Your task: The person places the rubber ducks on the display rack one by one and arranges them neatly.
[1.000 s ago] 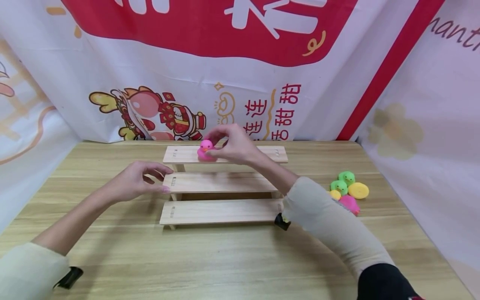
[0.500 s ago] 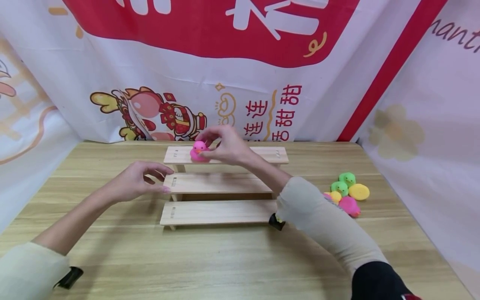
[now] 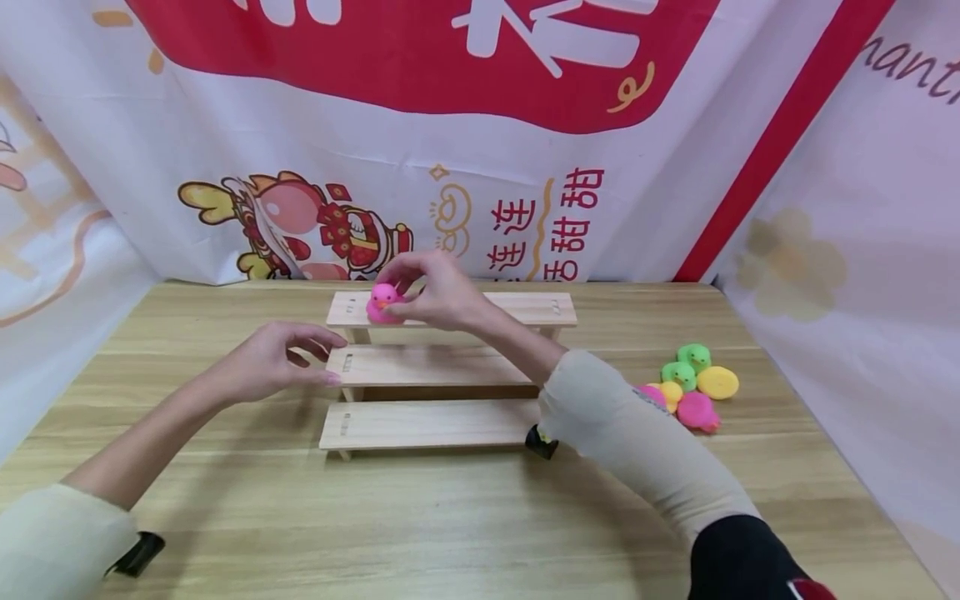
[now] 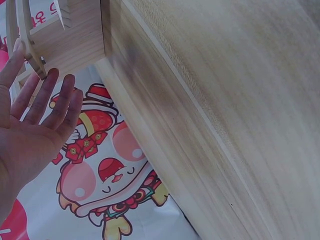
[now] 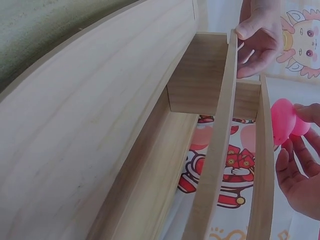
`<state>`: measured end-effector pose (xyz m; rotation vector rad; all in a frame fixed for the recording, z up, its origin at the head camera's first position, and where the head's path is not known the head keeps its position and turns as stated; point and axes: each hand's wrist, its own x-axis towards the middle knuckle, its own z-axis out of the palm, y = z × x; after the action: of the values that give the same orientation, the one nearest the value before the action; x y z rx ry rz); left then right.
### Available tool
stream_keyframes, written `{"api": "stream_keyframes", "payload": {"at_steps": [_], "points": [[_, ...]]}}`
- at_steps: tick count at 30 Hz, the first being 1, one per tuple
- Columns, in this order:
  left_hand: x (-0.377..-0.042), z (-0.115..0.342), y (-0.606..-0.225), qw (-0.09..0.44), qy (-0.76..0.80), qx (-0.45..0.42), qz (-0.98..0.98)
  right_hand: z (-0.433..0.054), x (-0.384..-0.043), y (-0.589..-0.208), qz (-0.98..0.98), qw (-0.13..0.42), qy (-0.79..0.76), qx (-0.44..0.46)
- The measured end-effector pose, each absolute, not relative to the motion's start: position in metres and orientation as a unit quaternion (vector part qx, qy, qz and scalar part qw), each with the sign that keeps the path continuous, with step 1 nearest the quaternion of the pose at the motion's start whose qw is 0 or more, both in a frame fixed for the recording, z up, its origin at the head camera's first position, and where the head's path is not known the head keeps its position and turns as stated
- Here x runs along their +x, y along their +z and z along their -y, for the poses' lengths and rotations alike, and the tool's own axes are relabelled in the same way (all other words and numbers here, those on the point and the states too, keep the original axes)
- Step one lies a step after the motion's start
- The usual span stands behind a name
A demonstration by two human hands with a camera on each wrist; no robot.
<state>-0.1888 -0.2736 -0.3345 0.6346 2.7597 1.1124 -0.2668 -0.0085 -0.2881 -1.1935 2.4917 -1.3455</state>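
A three-tier wooden stand (image 3: 442, 421) is on the table. On its top board, near the left end, is a pink rubber duck (image 3: 384, 305), facing forward. My right hand (image 3: 438, 293) pinches the duck from its right side between thumb and fingers. The right wrist view shows the same pink duck (image 5: 283, 120) at the edge of the top board, with my right hand (image 5: 302, 172) around it. My left hand (image 3: 262, 362) holds the left end of the middle board, thumb at the front corner and forefinger at the back. In the left wrist view the other fingers of my left hand (image 4: 37, 125) extend loosely.
On the table's right side lie two green ducks (image 3: 686, 367), a yellow oval piece (image 3: 717, 382), a pink duck (image 3: 698, 412) and a partly hidden yellow one (image 3: 666, 394) beside another pink piece. A printed cloth (image 3: 315, 142) hangs behind the table (image 3: 450, 533).
My right hand has slid the pink duck leftward along the top board, from left of its middle to near its left end. The left hand stays at the middle board.
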Motion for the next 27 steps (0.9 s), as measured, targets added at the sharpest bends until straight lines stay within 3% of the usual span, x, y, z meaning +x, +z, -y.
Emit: {"api": "stream_keyframes", "payload": {"at_steps": [27], "points": [[-0.188, 0.2719, -0.3313, 0.051, 0.367, 0.21, -0.905, 0.0099, -0.267, -0.2859, -0.828, 0.02, -0.413, -0.379]]}}
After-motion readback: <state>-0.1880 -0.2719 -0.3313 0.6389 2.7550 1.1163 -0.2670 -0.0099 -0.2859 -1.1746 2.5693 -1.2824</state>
